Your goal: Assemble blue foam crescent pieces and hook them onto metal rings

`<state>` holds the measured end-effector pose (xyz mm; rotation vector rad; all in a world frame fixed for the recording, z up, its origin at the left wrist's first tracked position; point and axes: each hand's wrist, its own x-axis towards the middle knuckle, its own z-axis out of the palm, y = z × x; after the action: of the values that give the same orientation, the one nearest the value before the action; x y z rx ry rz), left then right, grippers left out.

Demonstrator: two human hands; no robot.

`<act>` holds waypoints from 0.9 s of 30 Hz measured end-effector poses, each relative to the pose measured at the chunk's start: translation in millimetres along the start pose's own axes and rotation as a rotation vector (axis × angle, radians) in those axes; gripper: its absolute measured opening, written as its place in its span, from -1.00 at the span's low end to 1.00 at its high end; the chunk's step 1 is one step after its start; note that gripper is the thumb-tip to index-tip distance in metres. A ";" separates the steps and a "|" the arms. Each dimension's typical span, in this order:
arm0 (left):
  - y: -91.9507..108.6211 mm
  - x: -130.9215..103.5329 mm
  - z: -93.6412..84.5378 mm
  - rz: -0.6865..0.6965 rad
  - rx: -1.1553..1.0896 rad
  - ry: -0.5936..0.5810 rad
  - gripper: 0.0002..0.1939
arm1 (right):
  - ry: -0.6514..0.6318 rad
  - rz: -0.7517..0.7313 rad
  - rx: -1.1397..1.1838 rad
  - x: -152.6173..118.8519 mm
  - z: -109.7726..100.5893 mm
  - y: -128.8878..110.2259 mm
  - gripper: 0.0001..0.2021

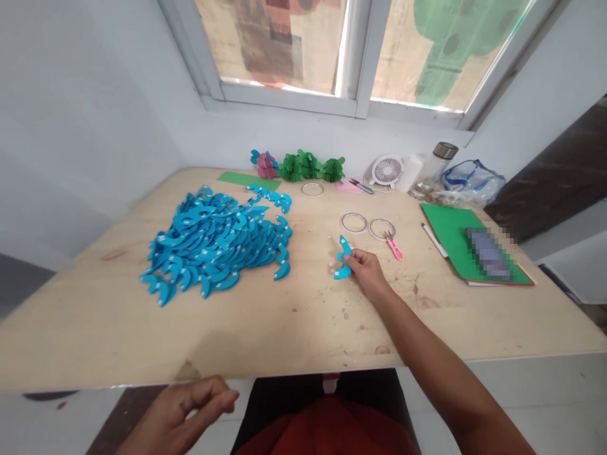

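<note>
My right hand (367,268) pinches a curved blue paper piece (342,273) by its right edge, just above the table. Small white squares show on the piece. My left hand (190,404) hangs in front of the table's near edge, fingers curled and thumb against them, with nothing visible in it. Left of the middle lies a large heap of similar blue paper pieces (222,237), many with white squares. A few joined blue pieces (282,201) lie at the heap's far right side.
Rolls of tape (354,232) and pink-handled snips (394,248) lie beyond my right hand. Along the back stand green paper shapes (308,165), a pink one (267,165), a small fan (387,169) and a bottle (434,167). A green folder (446,234) lies at right.
</note>
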<state>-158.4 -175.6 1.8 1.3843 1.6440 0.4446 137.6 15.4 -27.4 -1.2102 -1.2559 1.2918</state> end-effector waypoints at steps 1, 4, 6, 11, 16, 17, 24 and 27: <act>13.4 7.6 -2.1 0.031 -0.020 0.034 -0.54 | -0.003 0.002 0.000 -0.3 0.1 -0.3 -0.67; 59.5 37.9 -4.5 0.179 -0.093 0.137 -0.52 | -0.005 0.006 0.001 -1.9 0.8 -2.1 -0.68; 90.6 62.3 -0.6 0.321 -0.160 0.137 -0.73 | 0.002 0.000 -0.008 -3.0 1.4 -3.6 -0.68; 140.1 125.1 27.0 0.341 -0.393 0.049 -0.75 | 0.004 -0.006 -0.031 -3.6 2.0 -5.2 -0.70; 144.5 171.8 53.9 0.200 -0.535 0.000 -0.80 | -0.001 -0.019 -0.044 -2.1 1.6 -2.0 -0.71; 143.1 177.7 56.9 0.163 -0.546 -0.020 -0.81 | -0.004 -0.021 -0.047 -1.8 1.7 -1.5 -0.70; 138.6 187.7 64.0 0.192 -0.622 -0.076 -0.81 | -0.045 -0.021 -0.056 -1.3 3.8 -2.4 -0.67; 138.8 183.8 65.3 0.212 -0.670 -0.069 -0.82 | -0.056 -0.017 -0.066 -2.0 4.4 -3.0 -0.68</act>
<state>-16.0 16.8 -2.1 1.0422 1.1346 0.9590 133.4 13.2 -24.4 -1.2140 -1.3557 1.2881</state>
